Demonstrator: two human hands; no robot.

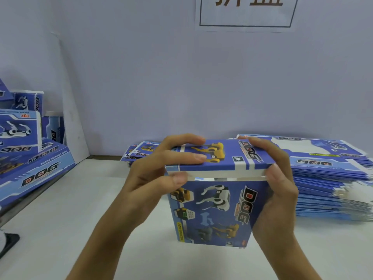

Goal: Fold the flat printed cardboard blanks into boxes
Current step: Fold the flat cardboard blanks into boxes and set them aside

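Box [214, 201]: blue printed carton at centre frame, standing upright on the table; front face with white, yellow and grey robot dogs, a bone shape and "DOG" lettering running sideways; top panel with a yellow dog, folded over, a white edge and a narrow gap showing under its front lip.
Left hand [159, 178]: at the box's left upper corner; fingers [187, 158] laid nearly straight over the top panel, thumb pressed against the front edge.
Right hand [276, 190]: wrapped round the box's right side; fingers curled over the top panel's right end, thumb on the front corner.
Flat blanks [327, 178]: tall blue and white stack at right of frame, just behind and beside the box; edges fanned unevenly.
Second blank pile [139, 152]: lower, behind the left hand at centre frame.
Finished boxes [26, 142]: heaped at left of frame, some tilted, some on their sides.
Table [84, 203]: pale, plain white top across the lower frame.
Wall [151, 77]: pale lilac-grey board behind; a white sheet leaning at left.
Sign [246, 15]: upper right of frame, dark framed, large characters cut off by the frame edge.
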